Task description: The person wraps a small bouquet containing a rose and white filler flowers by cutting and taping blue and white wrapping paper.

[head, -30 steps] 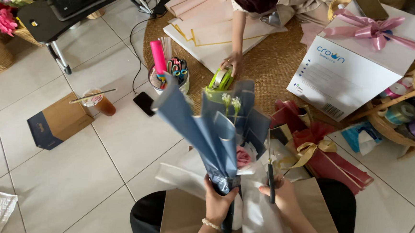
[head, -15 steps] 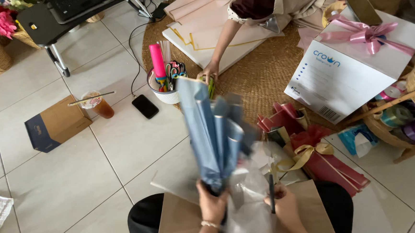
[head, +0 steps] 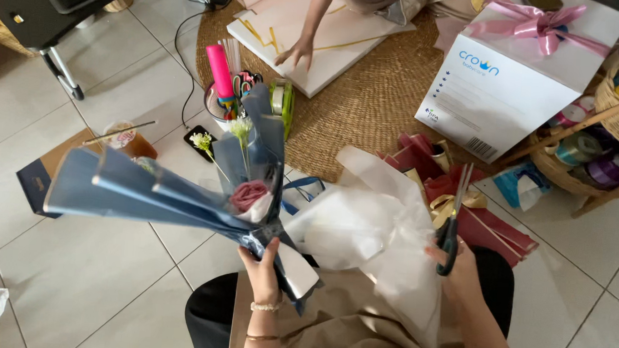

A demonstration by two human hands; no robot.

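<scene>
Gripping the bouquet (head: 179, 195) at its gathered base, the left hand (head: 264, 268) has its fingers wrapped tight round the blue wrap, which fans out to the left over the tiled floor (head: 102, 283); a pink rose (head: 249, 194) sits in the folds with small pale flowers (head: 239, 128) above it. Behind the bouquet stands a cup (head: 222, 108) of pens and a pink marker, next to a tape roll (head: 282, 101). Further back another person's hand (head: 295, 51) rests on cream paper sheets (head: 325, 32) on a woven mat (head: 371, 106). White tissue (head: 370, 228) lies over the lap between the hands. Right of it, the right hand (head: 461, 273) is closed through the handles of scissors (head: 451, 226), blades pointing up. Red ribbon (head: 478, 220), a white box (head: 523, 72) with a pink bow and a basket (head: 612, 135) lie beyond.
</scene>
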